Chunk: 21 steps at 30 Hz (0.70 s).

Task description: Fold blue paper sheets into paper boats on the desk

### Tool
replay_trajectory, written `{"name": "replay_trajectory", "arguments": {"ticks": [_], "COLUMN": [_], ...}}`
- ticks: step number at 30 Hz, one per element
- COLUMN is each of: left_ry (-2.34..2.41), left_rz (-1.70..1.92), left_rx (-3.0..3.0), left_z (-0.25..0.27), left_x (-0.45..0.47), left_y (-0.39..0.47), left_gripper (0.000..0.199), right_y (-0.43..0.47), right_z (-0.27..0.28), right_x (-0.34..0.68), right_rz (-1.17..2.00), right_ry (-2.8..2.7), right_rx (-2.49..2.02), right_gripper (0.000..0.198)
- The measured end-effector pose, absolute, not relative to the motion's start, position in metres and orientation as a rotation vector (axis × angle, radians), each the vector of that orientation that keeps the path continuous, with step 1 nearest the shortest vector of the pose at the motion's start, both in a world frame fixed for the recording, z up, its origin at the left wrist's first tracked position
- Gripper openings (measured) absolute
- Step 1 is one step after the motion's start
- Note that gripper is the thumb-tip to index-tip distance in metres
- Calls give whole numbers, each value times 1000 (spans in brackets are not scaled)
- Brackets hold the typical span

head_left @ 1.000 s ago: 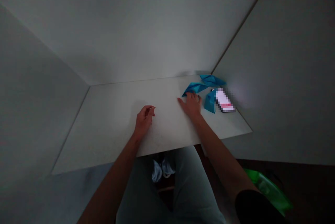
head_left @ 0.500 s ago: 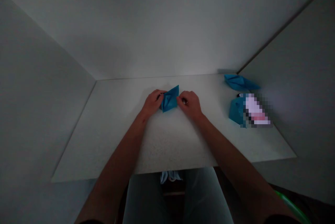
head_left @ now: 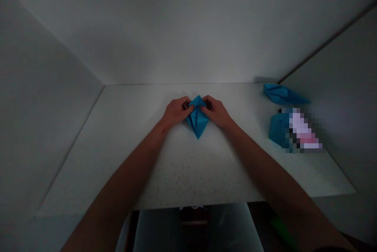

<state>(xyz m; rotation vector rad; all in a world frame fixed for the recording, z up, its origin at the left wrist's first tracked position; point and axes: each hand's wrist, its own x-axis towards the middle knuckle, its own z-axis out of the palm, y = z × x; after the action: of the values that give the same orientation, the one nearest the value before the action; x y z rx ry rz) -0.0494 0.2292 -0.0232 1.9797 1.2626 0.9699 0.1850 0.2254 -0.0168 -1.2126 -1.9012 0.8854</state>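
A piece of folded blue paper [head_left: 198, 124] is held between my two hands over the middle of the white table. It has a kite-like outline, with one point toward me, one away, and creases down its middle. My left hand [head_left: 178, 111] pinches its left side, thumb on top. On the other side my right hand [head_left: 216, 111] grips the right edge, its thumb also lying on the paper. The fingertips under the paper are hidden.
At the table's [head_left: 118, 146] right end lies another folded blue paper piece [head_left: 284, 94] against the wall. Nearer me is a blue item [head_left: 279, 128] beside a pixelated, blurred-out patch. Pale walls [head_left: 182, 28] enclose the table at the back and both sides.
The blue paper has turned from a slanted position so its points run toward and away from me. Both hands have shifted closer together, thumbs now on its face. The view has shifted slightly.
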Motion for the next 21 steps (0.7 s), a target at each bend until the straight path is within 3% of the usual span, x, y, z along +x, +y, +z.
{"name": "replay_trajectory", "arguments": {"ticks": [6, 11, 15, 21], "left_ry": [1044, 1052, 1136, 1162], "left_rz": [1157, 1228, 1176, 1154], "left_rx": [1726, 1889, 1914, 1819], "left_z": [-26, -17, -11, -12], "left_x": [-48, -46, -46, -47], "left_y": [231, 226, 222, 224], "left_gripper": [28, 4, 28, 32], "right_y": [233, 232, 230, 224], "right_z": [-24, -24, -23, -20], "right_x": [190, 191, 192, 190], "right_rz": [1072, 1089, 1078, 1140], "right_ry": [-1729, -1757, -1812, -1835], "right_rx": [-1042, -1005, -957, -865], "right_gripper": [27, 33, 38, 51]}}
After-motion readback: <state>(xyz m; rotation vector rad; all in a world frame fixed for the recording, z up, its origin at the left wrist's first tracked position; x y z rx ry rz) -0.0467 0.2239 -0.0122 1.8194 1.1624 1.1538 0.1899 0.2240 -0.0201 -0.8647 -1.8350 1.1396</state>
